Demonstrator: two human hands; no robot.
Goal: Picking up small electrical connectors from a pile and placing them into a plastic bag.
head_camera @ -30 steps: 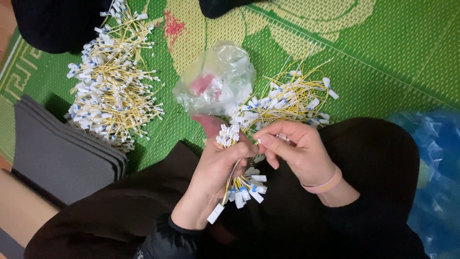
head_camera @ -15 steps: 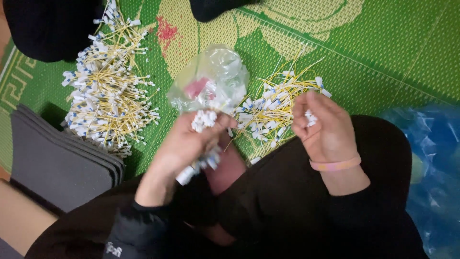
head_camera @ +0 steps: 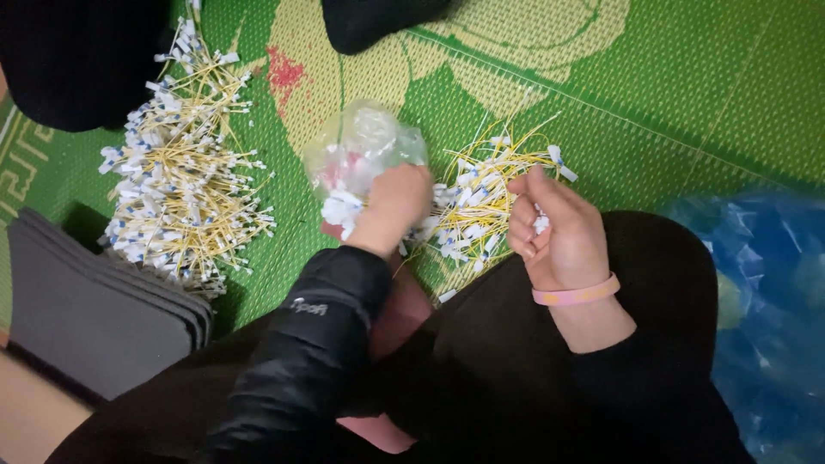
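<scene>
My left hand is closed around a bundle of yellow wires with white tag ends, held low over the mat beside a clear plastic bag. My right hand, with a pink band on its wrist, is curled around a few small white tags. Between and beyond the hands lies a loose heap of yellow tagged wires on the green mat. My dark-clothed legs fill the lower part of the view.
A large pile of yellow tagged wires lies at the left. Grey foam sheets are stacked at the lower left. A blue plastic bag sits at the right. Dark cloth shapes lie along the top edge.
My left hand has carried its wire bundle from in front of my lap forward and down toward the clear bag. My right hand has come away from the bundle, holding small white tags.
</scene>
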